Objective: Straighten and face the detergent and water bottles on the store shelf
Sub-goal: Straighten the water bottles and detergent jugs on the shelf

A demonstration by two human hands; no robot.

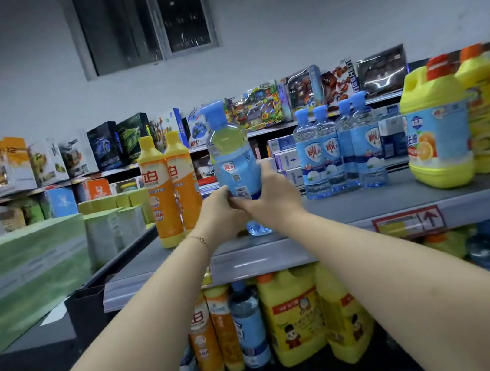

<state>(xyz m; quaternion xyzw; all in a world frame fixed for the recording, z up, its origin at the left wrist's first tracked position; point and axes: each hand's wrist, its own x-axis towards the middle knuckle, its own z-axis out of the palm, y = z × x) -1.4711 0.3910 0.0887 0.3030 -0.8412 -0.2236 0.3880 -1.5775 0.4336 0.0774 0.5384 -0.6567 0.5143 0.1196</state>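
A clear bottle with a blue cap and blue label (231, 152) is held above the grey shelf (351, 204), tilted slightly left, its barcode side toward me. My left hand (219, 213) and my right hand (270, 195) both grip its lower part. Left of it stand two orange detergent bottles (169, 190). To the right, several blue-capped bottles (339, 147) stand in a group with labels facing front. Yellow detergent jugs (438, 124) stand at the far right.
A lower shelf holds orange bottles, a blue-capped bottle and yellow jugs (291, 315). Green boxes (25, 275) lie on the left counter. Toy boxes (257, 108) line the back shelves. A red price tag (408, 221) sits on the shelf's front edge.
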